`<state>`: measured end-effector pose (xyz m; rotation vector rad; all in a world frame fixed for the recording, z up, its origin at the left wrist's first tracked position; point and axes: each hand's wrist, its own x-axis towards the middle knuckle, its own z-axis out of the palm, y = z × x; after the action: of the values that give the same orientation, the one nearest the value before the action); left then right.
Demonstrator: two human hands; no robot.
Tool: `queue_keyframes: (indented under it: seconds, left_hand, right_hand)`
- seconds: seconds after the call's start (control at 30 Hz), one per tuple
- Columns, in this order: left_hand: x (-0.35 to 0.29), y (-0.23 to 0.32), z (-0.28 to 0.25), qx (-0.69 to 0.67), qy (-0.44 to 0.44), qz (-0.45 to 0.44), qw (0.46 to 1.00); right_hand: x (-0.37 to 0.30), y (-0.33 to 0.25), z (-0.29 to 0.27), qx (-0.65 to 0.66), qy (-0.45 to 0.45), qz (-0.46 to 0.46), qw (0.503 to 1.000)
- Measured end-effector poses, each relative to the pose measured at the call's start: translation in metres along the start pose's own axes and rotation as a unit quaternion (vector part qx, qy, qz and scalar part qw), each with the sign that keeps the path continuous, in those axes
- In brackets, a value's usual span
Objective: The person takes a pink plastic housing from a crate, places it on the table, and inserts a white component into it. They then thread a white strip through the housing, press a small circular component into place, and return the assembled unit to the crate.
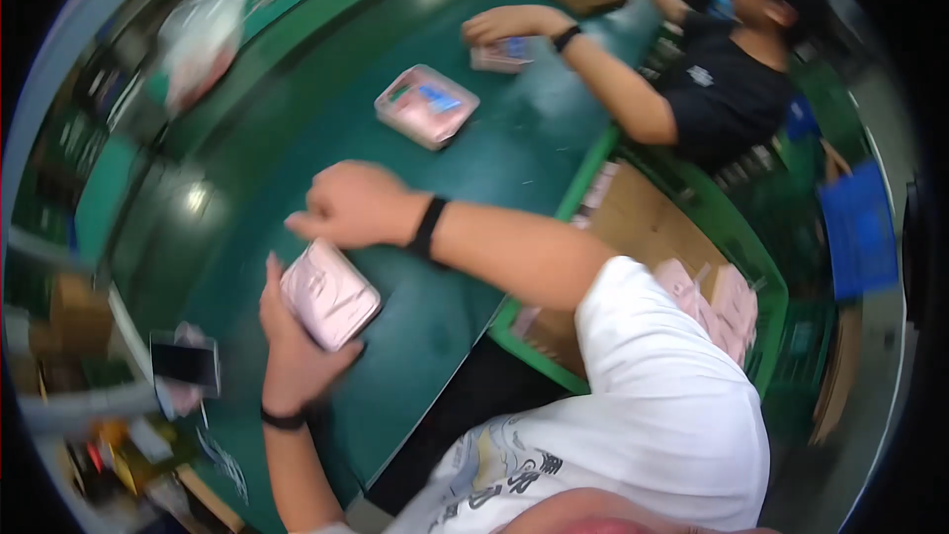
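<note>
My left hand (292, 351) grips a pink box (331, 295) with rounded corners by its left and lower edges, just above the green work surface (415, 307). The box has a faint line drawing on top and looks wrapped in shiny clear film. Just beyond its far edge is my right hand (351, 203), with the fingers curled in. What those fingers hold, if anything, is hidden and blurred. Farther along the surface lies a clear-wrapped pink package (427, 106) with blue and green parts on it.
A co-worker in black (727, 79) reaches over another pink package (501, 55). At my right, a green crate (776, 316) holds cardboard and several pink boxes (732, 307). A dark-screened device (185, 363) stands at the left edge. A plastic bag (203, 40) hangs at the far left.
</note>
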<state>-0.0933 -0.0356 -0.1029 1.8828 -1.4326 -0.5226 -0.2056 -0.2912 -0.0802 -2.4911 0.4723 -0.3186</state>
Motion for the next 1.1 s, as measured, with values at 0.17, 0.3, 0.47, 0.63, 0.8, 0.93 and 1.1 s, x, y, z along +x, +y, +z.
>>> queue_keyframes:
  seconds: [0.17, 0.3, 0.47, 0.63, 0.8, 0.93, 1.1]
  left_hand:
    - [0.018, -0.017, -0.006, -0.030, -0.032, 0.045, 0.998]
    - [0.011, -0.024, -0.008, -0.039, -0.027, -0.002, 0.999]
    - [0.005, -0.036, -0.005, -0.042, -0.015, 0.001, 0.999]
    - [0.005, -0.036, -0.004, -0.032, -0.014, 0.000, 0.999]
    - [0.008, -0.032, -0.003, -0.030, -0.015, 0.000, 0.999]
    - [0.007, -0.030, -0.006, -0.031, -0.020, -0.009, 0.999]
    - [0.007, -0.030, -0.002, -0.031, -0.006, -0.003, 0.999]
  right_hand:
    - [-0.014, 0.023, 0.028, 0.112, -0.028, -0.182, 0.977]
    - [-0.006, 0.014, 0.021, 0.180, -0.060, -0.166, 0.968]
    - [-0.001, 0.013, 0.021, 0.281, -0.134, -0.077, 0.947]
    - [-0.007, 0.006, 0.020, 0.310, -0.141, -0.007, 0.940]
    - [-0.010, 0.000, 0.008, 0.250, -0.130, -0.010, 0.959]
    - [-0.017, -0.010, 0.010, 0.199, -0.115, -0.050, 0.972]
    - [-0.017, -0.009, 0.008, 0.203, -0.052, -0.064, 0.976]
